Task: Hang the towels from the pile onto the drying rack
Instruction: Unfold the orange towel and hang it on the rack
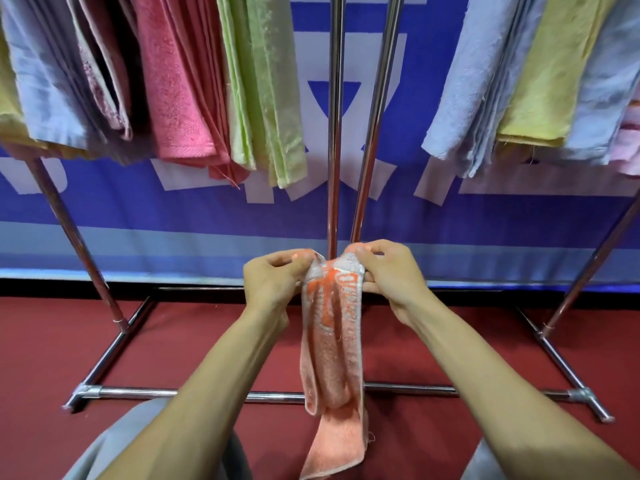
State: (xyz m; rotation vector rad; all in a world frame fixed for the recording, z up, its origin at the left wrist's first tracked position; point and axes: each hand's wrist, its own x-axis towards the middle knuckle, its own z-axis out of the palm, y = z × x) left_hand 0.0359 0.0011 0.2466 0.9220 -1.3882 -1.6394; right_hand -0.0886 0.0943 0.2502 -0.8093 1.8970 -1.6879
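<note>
An orange and white towel (332, 355) hangs bunched and narrow between my hands, its lower end dangling near my knees. My left hand (273, 282) pinches its top left corner and my right hand (388, 275) pinches the top right corner, the two hands close together. Behind them stand the chrome uprights of the drying rack (334, 140). Several towels hang on the rack: a pink towel (173, 98) and a green towel (266, 98) at the upper left, a light blue towel (464, 109) and a yellow towel (547, 88) at the upper right. The pile is out of view.
The rack's chrome base bars (173, 392) lie on a red floor (52, 358), with slanted legs at left (72, 237) and right (595, 258). A blue and white banner (207, 216) covers the wall behind. A gap between the green and light blue towels shows bare uprights.
</note>
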